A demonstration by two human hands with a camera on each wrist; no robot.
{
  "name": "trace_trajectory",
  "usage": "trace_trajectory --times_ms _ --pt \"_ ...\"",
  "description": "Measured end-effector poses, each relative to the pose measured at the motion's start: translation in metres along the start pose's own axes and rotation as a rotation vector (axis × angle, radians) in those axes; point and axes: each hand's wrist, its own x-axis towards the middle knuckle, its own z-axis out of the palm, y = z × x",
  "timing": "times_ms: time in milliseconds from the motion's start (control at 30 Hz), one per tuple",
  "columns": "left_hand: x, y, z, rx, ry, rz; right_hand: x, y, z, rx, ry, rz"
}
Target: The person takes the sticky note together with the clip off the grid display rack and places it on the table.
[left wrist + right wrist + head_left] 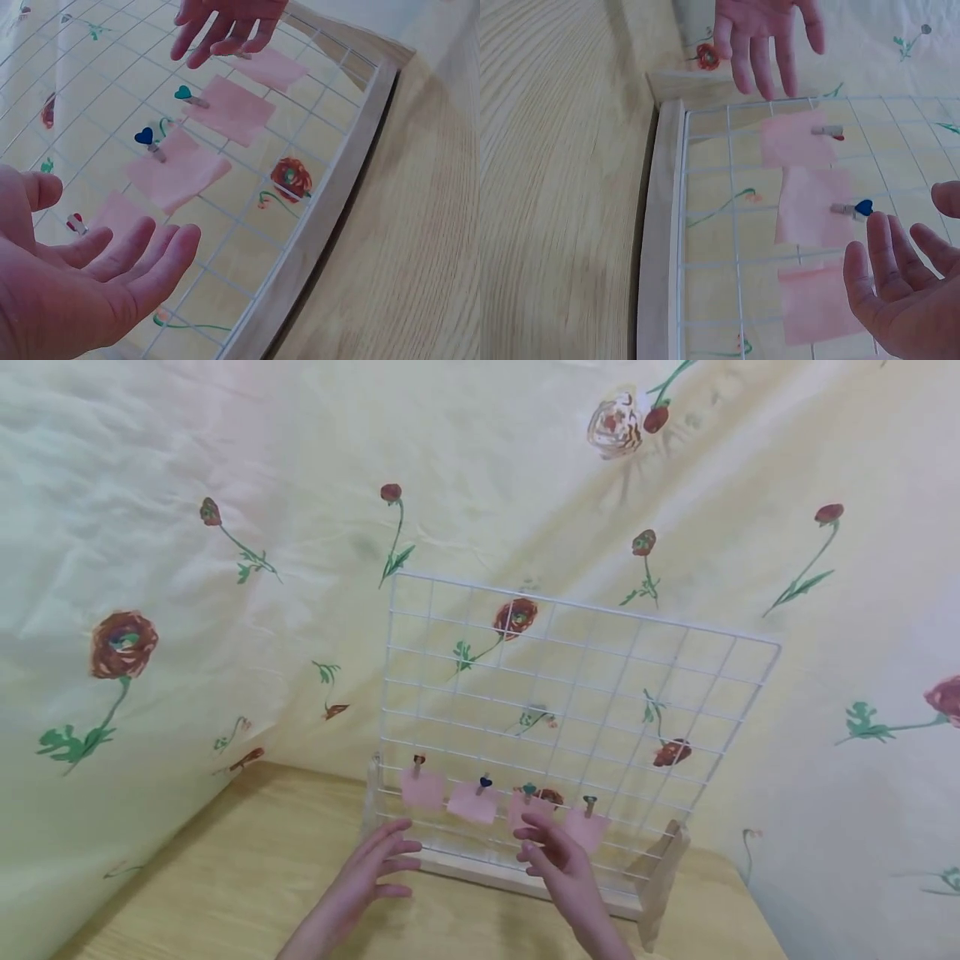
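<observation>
Four pink paper squares hang in a row low on a white wire grid (577, 681), each under a small clip with a heart: red, dark blue (145, 136), teal (182, 92) and a greenish one at the right (590, 800). My left hand (362, 875) is in front of the leftmost paper (422, 789), fingers spread and holding nothing. My right hand (566, 877) hovers before the two right-hand papers, its fingers loosely bent and empty. In the right wrist view, the blue-heart paper (814, 206) hangs between the two hands.
The grid stands in a wooden base (487, 872) with side supports (663, 881) on a light wooden table (225, 860). Behind and to the left hangs cloth (322, 435) printed with flowers.
</observation>
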Motion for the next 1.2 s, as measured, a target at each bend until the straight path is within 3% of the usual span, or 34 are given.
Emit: trace_trajectory --times_ms 200,900,1200 --pt "0.003 -0.002 0.0 -0.032 -0.014 -0.015 0.005 -0.002 0.01 0.032 -0.027 -0.001" --pt "0.006 -0.001 0.0 -0.007 0.016 0.0 0.021 -0.008 0.032 0.026 -0.015 0.011" --pt "0.008 -0.005 -0.001 0.006 0.017 -0.002 0.025 -0.01 0.041 0.03 -0.058 -0.044"
